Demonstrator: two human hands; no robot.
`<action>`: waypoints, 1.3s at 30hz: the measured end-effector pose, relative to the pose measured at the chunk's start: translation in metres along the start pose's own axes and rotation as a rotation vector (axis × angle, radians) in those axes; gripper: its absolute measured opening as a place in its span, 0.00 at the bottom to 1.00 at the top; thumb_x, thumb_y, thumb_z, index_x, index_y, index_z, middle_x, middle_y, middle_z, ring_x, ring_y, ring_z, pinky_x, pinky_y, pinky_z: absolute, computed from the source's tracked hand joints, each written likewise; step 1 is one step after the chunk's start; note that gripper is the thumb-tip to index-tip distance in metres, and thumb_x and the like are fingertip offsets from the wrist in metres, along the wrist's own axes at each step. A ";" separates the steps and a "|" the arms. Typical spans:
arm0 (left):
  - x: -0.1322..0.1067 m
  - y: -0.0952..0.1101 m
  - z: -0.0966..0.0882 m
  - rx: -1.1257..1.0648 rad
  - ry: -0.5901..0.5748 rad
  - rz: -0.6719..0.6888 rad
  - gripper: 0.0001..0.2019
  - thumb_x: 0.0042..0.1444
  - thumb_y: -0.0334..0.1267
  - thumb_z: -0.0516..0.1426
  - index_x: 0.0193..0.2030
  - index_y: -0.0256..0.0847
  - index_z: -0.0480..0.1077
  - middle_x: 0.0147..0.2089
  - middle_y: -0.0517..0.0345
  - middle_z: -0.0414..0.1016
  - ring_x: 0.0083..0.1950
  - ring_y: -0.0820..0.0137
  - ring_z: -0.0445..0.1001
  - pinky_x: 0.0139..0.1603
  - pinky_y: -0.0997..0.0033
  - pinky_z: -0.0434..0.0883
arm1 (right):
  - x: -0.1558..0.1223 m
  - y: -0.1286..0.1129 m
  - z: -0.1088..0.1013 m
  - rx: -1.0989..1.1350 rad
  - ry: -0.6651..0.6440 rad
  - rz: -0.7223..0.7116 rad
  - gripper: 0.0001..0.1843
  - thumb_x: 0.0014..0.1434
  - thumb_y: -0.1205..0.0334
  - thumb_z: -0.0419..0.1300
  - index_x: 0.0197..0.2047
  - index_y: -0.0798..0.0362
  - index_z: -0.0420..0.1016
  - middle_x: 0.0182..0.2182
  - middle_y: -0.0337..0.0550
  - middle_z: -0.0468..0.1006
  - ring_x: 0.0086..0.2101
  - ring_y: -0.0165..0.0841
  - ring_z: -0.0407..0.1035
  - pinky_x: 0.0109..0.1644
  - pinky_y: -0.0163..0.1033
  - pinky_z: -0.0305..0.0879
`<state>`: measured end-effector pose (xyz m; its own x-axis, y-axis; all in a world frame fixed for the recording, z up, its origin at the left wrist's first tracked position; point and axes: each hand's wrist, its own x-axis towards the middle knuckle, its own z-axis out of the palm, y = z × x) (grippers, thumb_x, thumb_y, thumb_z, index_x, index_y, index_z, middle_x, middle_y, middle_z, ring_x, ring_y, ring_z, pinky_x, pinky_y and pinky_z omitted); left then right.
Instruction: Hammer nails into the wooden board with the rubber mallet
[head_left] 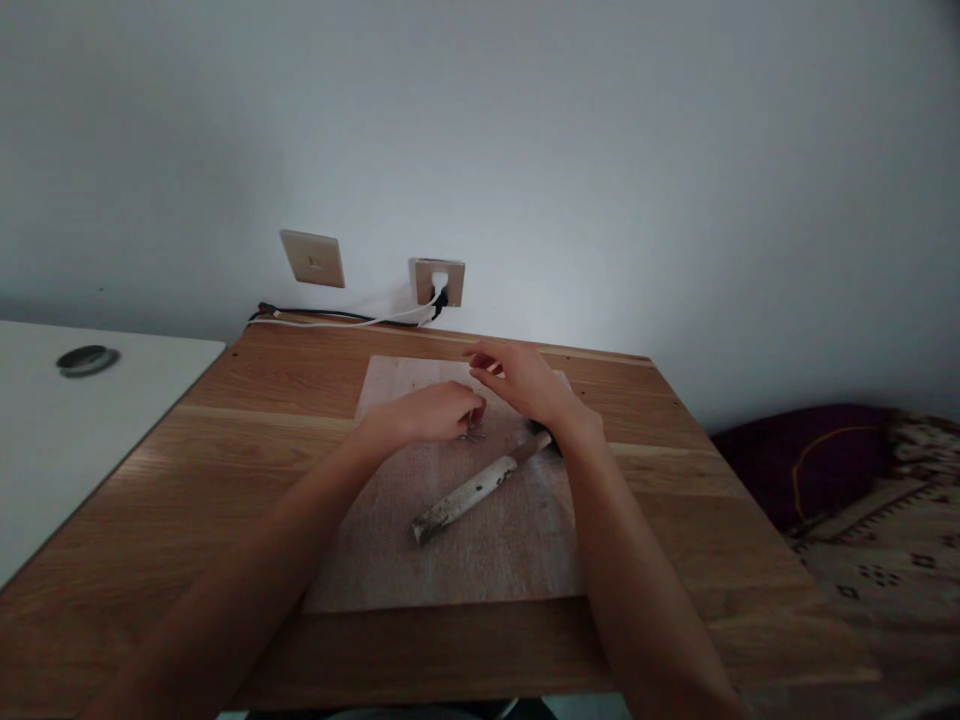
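A pale wooden board (480,540) lies on a wooden table (225,440). On the board rests a hammer (472,492) with a worn whitish handle; its dark head is partly hidden under my right wrist. My left hand (431,412) rests on the board with fingers curled, pinching a small thin metal thing (472,434), perhaps a nail or clip. My right hand (517,382) hovers just right of it, fingers loosely spread, holding nothing I can see.
A white table (67,430) with a round grommet (87,359) adjoins on the left. On the wall behind are a switch plate (313,258) and a socket (436,281) with plugged cables. A patterned fabric (877,520) lies to the right.
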<state>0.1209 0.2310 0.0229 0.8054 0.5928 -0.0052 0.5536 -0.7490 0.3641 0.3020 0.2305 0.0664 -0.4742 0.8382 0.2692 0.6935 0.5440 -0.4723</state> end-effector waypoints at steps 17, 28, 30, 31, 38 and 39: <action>-0.029 0.070 -0.032 0.152 0.104 -0.088 0.08 0.69 0.32 0.53 0.46 0.37 0.74 0.48 0.46 0.80 0.50 0.58 0.79 0.52 0.59 0.72 | -0.013 -0.015 -0.030 -0.044 0.088 -0.029 0.16 0.69 0.69 0.61 0.57 0.54 0.82 0.45 0.49 0.87 0.43 0.38 0.81 0.52 0.45 0.77; -0.122 0.132 0.064 0.332 0.315 0.010 0.08 0.70 0.38 0.57 0.50 0.43 0.75 0.66 0.46 0.74 0.70 0.53 0.69 0.71 0.43 0.67 | -0.121 -0.006 -0.028 -0.249 0.129 -0.060 0.17 0.72 0.61 0.58 0.61 0.50 0.79 0.56 0.56 0.79 0.58 0.49 0.73 0.64 0.60 0.71; -0.148 0.121 0.074 0.356 0.384 -0.037 0.12 0.69 0.45 0.59 0.54 0.45 0.75 0.70 0.47 0.72 0.73 0.50 0.66 0.73 0.37 0.63 | -0.165 0.003 -0.017 -0.297 0.211 0.018 0.19 0.73 0.57 0.57 0.64 0.49 0.76 0.62 0.58 0.74 0.60 0.50 0.71 0.63 0.60 0.72; -0.160 0.116 0.078 0.366 0.406 -0.071 0.14 0.69 0.47 0.59 0.57 0.47 0.75 0.71 0.48 0.71 0.74 0.50 0.65 0.74 0.36 0.62 | -0.187 0.007 -0.011 -0.314 0.233 0.071 0.21 0.74 0.56 0.56 0.66 0.49 0.74 0.63 0.58 0.73 0.59 0.50 0.72 0.62 0.60 0.73; -0.206 0.104 0.093 0.447 0.454 -0.202 0.25 0.65 0.47 0.62 0.69 0.61 0.70 0.71 0.48 0.69 0.71 0.49 0.68 0.68 0.43 0.72 | -0.297 0.026 0.034 -0.347 0.233 0.438 0.29 0.72 0.43 0.54 0.70 0.46 0.69 0.67 0.57 0.70 0.66 0.58 0.67 0.65 0.69 0.70; -0.207 0.105 0.094 0.449 0.455 -0.204 0.25 0.65 0.47 0.62 0.69 0.60 0.70 0.71 0.47 0.69 0.71 0.48 0.69 0.67 0.43 0.73 | -0.301 0.026 0.038 -0.342 0.235 0.466 0.29 0.72 0.42 0.54 0.70 0.47 0.69 0.68 0.57 0.70 0.67 0.58 0.66 0.65 0.69 0.70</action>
<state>0.0324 0.0024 -0.0259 0.5599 0.7276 0.3964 0.7991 -0.6007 -0.0260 0.4424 -0.0089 -0.0592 0.0246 0.9550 0.2955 0.9518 0.0681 -0.2992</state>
